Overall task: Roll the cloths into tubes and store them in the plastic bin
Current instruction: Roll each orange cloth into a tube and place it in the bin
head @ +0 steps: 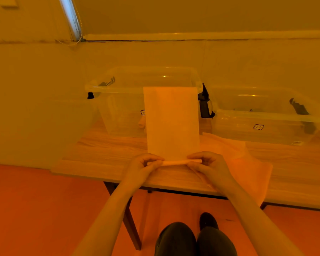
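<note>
Hands first: our left hand and right hand each pinch an end of the cloth's rolled edge on the worktop; its far end drapes over the bin.

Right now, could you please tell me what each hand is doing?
Left hand: pinching the rolled edge of the cloth.
Right hand: pinching the same rolled edge.

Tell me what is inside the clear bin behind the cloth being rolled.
Through the wall of the clear bin, one rolled cloth tube shows near the bottom. The flat cloth standing in front covers the bin's right part, so anything there stays hidden.
</note>
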